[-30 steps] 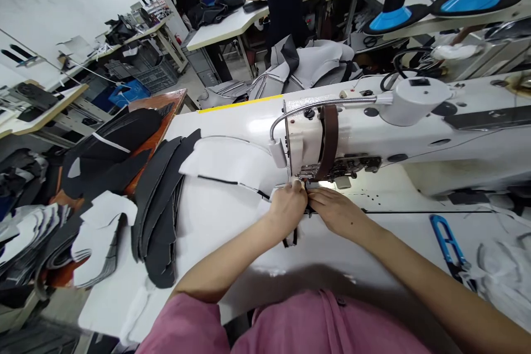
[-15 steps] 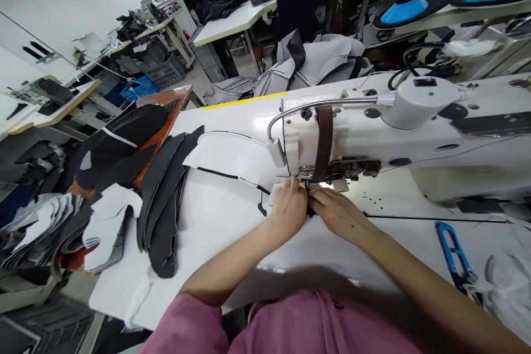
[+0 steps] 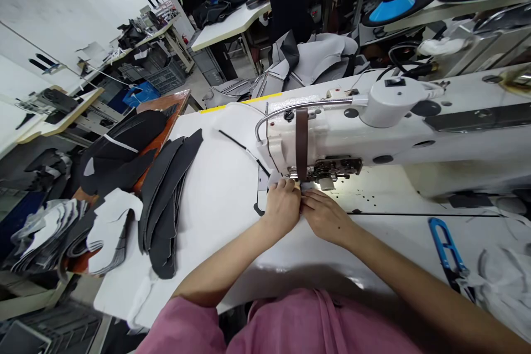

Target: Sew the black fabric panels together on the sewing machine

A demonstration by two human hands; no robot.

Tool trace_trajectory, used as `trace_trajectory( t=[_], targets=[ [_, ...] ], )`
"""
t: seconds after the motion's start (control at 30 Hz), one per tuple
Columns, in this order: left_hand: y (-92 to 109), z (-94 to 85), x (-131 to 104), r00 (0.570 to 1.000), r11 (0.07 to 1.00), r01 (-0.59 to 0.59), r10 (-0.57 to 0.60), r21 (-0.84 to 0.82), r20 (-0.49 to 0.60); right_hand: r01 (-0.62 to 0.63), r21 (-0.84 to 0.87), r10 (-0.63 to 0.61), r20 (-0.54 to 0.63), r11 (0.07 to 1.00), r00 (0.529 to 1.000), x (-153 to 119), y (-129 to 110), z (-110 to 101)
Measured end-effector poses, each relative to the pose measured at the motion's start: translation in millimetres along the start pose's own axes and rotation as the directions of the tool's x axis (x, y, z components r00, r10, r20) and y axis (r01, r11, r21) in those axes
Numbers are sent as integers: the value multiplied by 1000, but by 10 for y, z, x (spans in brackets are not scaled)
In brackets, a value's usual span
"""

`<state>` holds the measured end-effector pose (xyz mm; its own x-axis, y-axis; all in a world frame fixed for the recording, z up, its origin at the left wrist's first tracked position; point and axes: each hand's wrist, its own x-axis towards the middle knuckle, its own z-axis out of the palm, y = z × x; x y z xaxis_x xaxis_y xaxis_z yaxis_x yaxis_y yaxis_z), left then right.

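My left hand (image 3: 283,202) is closed with curled fingers on a pale fabric piece (image 3: 235,123) close to the needle area of the sewing machine (image 3: 332,138). A black strip (image 3: 243,145) runs along that piece, which reaches out to the left of the machine head. Touching the left hand's side, my right hand (image 3: 326,217) has its fingers together, pinched at the near edge of the work. The fingertips and the fabric under them are largely hidden. A brown strap (image 3: 301,144) hangs over the machine head just beyond the hands.
Stacked dark fabric pieces (image 3: 166,204) lie left on the white table (image 3: 215,232), with white cut pieces (image 3: 110,227) beyond. Blue-handled thread snips (image 3: 448,249) lie at the right. Grey fabric (image 3: 315,61) is heaped behind the machine; a person (image 3: 286,0) works further back.
The pale fabric piece has shifted away from me and turned, with less of it showing on the left. Both hands stay close together by the needle area. The view has swung slightly.
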<state>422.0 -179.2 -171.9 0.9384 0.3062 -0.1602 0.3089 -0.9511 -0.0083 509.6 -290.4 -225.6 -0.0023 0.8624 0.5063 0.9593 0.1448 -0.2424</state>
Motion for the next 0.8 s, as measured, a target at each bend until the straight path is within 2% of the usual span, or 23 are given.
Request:
trace_trajectory(
  t=[0.17, 0.27, 0.37, 0.47, 0.53, 0.57, 0.63, 0.8],
  targets=[
    [-146, 118, 4, 997, 999, 10, -13, -50, -71, -50, 63, 46, 72, 997, 996, 11, -5, 37],
    [-214, 142, 41, 996, 995, -5, -3, -96, -85, -40, 110, 29, 104, 993, 994, 22, -21, 49],
    [-219, 116, 57, 996, 995, -3, -5, -98, -86, 6, 93, -13, 80, 996, 997, 38, -77, -97],
    [-190, 106, 59, 996, 994, 14, -24, -104, -91, -34, 10, 35, -52, 999, 998, 3, -73, -382],
    [-173, 131, 75, 996, 995, 15, -24, -102, -91, -132, -69, 113, -231, 989, 966, -49, 15, -543],
    [-166, 148, 85, 996, 995, 11, -20, -96, -92, -156, -117, 113, -311, 981, 944, -73, 77, -592],
    [-154, 181, 98, 995, 996, 9, -18, -91, -94, -160, -201, 75, -375, 967, 924, -97, 199, -614],
    [-221, 255, 111, 996, 988, 32, -45, -151, -81, -107, -249, 49, -228, 963, 972, -129, 264, -540]
  ],
)
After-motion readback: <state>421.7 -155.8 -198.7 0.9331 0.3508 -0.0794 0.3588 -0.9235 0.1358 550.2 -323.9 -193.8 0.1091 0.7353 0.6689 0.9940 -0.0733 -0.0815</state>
